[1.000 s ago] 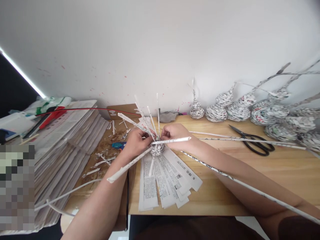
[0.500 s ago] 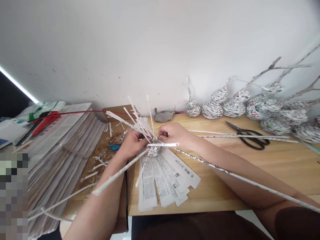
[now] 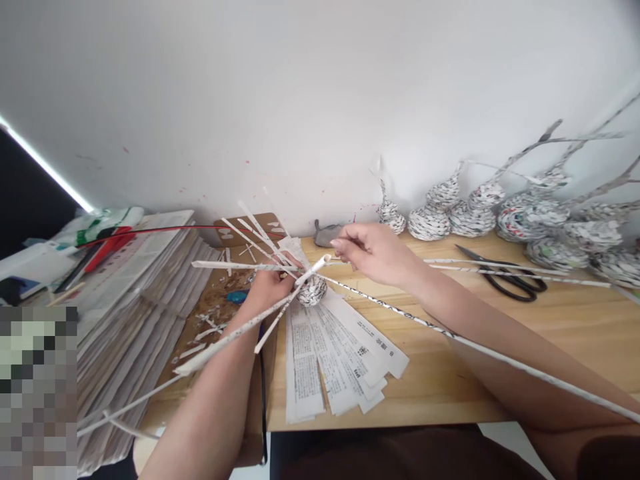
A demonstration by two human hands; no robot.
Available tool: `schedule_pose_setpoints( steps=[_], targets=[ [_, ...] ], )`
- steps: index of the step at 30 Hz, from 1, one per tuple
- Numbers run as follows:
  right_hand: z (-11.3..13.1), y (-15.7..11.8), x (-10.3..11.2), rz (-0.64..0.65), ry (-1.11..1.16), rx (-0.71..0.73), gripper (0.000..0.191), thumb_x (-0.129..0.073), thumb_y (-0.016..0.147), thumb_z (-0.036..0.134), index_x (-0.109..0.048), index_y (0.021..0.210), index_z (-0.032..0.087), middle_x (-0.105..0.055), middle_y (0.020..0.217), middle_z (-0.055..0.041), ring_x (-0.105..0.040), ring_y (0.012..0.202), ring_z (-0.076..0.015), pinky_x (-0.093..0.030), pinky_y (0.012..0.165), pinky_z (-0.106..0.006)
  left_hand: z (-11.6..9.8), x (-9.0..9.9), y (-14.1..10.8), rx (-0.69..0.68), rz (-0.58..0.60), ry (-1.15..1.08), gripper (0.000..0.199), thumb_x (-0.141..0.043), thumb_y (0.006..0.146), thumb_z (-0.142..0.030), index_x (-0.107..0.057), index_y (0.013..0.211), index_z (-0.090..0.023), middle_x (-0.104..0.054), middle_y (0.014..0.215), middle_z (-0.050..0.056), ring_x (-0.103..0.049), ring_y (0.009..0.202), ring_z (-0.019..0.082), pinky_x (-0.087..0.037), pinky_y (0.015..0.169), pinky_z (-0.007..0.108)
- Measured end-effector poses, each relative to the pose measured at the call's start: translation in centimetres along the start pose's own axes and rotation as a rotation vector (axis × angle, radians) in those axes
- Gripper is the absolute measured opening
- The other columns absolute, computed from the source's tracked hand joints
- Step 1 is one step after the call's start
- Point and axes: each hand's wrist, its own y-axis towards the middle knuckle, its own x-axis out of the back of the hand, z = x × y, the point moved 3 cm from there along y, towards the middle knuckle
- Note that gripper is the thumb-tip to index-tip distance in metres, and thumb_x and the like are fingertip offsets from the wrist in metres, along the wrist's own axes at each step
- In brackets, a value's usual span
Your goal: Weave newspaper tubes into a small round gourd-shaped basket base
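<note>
A small round basketwork piece of rolled newspaper tubes (image 3: 311, 292) sits on a fan of printed paper strips (image 3: 345, 363). Loose tubes spread out from its top, one long tube (image 3: 400, 310) running off toward the lower right. My left hand (image 3: 277, 279) is closed around the piece's left side; its fingertips are partly hidden among the tubes. Just right of the piece and slightly above it, my right hand (image 3: 375, 252) has thumb and fingers pinched on a thin paper tube (image 3: 327, 260) that leads from the weave.
Black-handled scissors (image 3: 505, 277) lie on the right of the wooden table (image 3: 440, 387). Several woven gourd shapes (image 3: 430, 220) line the wall. Stacked newspaper (image 3: 150, 307) stands at left, beside paper scraps and a blue tool (image 3: 237, 297). A grey cloth-like item (image 3: 327, 235) rests behind.
My right hand has moved away from the piece, up and right, with a thin tube in its fingers. The upright tube no longer stands above the piece, and the other tubes have turned.
</note>
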Motion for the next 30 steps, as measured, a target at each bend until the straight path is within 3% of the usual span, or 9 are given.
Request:
schedule_pose_setpoints(
  steps=[6, 8, 9, 11, 15, 18, 22, 25, 30],
  targets=[
    [-3.7, -2.8, -0.8, 0.130, 0.154, -0.263, 0.011, -0.050, 0.091, 0.019, -0.060, 0.096, 0.019, -0.065, 0.070, 0.0025, -0.059, 0.051, -0.0100, -0.042, 0.052, -0.021, -0.2, -0.1, -0.1, 0.003, -0.076, 0.053, 0.007, -0.064, 0.072, -0.026, -0.063, 0.075, -0.019, -0.070, 0.075, 0.004, -0.065, 0.075, 0.020, -0.051, 0.067, 0.028],
    [-5.1, -4.4, -2.1, 0.280, 0.142, -0.304, 0.009, -0.064, 0.085, 0.026, -0.062, 0.087, 0.018, -0.065, 0.068, 0.0023, -0.059, 0.050, -0.0104, -0.043, 0.051, -0.021, -0.5, -0.4, -0.2, -0.001, -0.111, 0.079, 0.007, -0.064, 0.072, -0.025, -0.063, 0.075, -0.019, -0.070, 0.076, 0.003, -0.066, 0.077, 0.021, -0.051, 0.067, 0.028],
    [-5.6, -5.2, -2.9, 0.338, 0.170, -0.324, 0.018, -0.071, 0.080, 0.033, -0.061, 0.080, 0.018, -0.065, 0.067, 0.0021, -0.058, 0.048, -0.0105, -0.042, 0.049, -0.021, -0.7, -0.6, -0.3, -0.009, -0.118, 0.089, 0.006, -0.063, 0.073, -0.025, -0.063, 0.075, -0.019, -0.070, 0.075, 0.003, -0.066, 0.076, 0.021, -0.051, 0.067, 0.028],
    [-5.8, -6.3, -4.2, 0.360, 0.294, -0.312, 0.030, -0.071, 0.080, 0.046, -0.061, 0.080, 0.017, -0.066, 0.072, 0.0009, -0.061, 0.050, -0.0109, -0.042, 0.048, -0.021, -1.0, -1.2, -0.4, -0.044, -0.113, 0.102, 0.004, -0.060, 0.074, -0.023, -0.062, 0.074, -0.019, -0.069, 0.073, 0.003, -0.065, 0.073, 0.019, -0.051, 0.068, 0.028],
    [-5.1, -6.9, -6.1, 0.049, 0.613, -0.359, 0.045, -0.053, 0.089, 0.060, -0.064, 0.093, 0.017, -0.063, 0.078, -0.0005, -0.058, 0.050, -0.0090, -0.036, 0.041, -0.019, -1.5, -2.6, -1.0, -0.086, -0.087, 0.155, 0.005, -0.057, 0.077, -0.021, -0.060, 0.074, -0.018, -0.067, 0.071, 0.002, -0.062, 0.066, 0.017, -0.049, 0.064, 0.027],
    [-4.6, -6.9, -7.1, -0.101, 0.714, -0.383, 0.043, -0.057, 0.085, 0.058, -0.065, 0.087, 0.016, -0.060, 0.074, -0.0008, -0.056, 0.051, -0.0098, -0.035, 0.039, -0.020, -1.2, -3.5, -1.5, -0.056, -0.062, 0.186, 0.006, -0.057, 0.081, -0.023, -0.060, 0.079, -0.019, -0.067, 0.071, 0.001, -0.062, 0.063, 0.016, -0.049, 0.062, 0.026],
    [-4.3, -7.5, -7.8, -0.177, 0.720, -0.375, 0.033, -0.064, 0.083, 0.046, -0.068, 0.097, 0.017, -0.067, 0.082, -0.0040, -0.057, 0.057, -0.0118, -0.044, 0.046, -0.023, -1.4, -4.3, -2.1, -0.054, -0.068, 0.182, 0.006, -0.059, 0.083, -0.025, -0.060, 0.084, -0.020, -0.066, 0.071, 0.000, -0.062, 0.062, 0.015, -0.049, 0.062, 0.025],
    [-4.1, -8.0, -7.8, -0.242, 0.697, -0.264, 0.031, -0.070, 0.078, 0.040, -0.067, 0.102, 0.020, -0.070, 0.099, -0.0073, -0.063, 0.070, -0.0156, -0.054, 0.061, -0.029, -1.9, -4.8, -2.3, -0.091, -0.053, 0.181, 0.005, -0.057, 0.084, -0.023, -0.060, 0.081, -0.020, -0.066, 0.072, 0.000, -0.062, 0.065, 0.015, -0.049, 0.064, 0.025],
    [-4.2, -8.1, -7.4, -0.260, 0.534, -0.168, 0.019, -0.066, 0.083, 0.034, -0.065, 0.095, 0.020, -0.071, 0.093, -0.0069, -0.067, 0.077, -0.0180, -0.055, 0.069, -0.031, -2.3, -5.4, -2.7, -0.097, -0.027, 0.166, 0.006, -0.056, 0.083, -0.020, -0.062, 0.082, -0.020, -0.067, 0.077, 0.001, -0.061, 0.064, 0.014, -0.049, 0.064, 0.025]
  ],
)
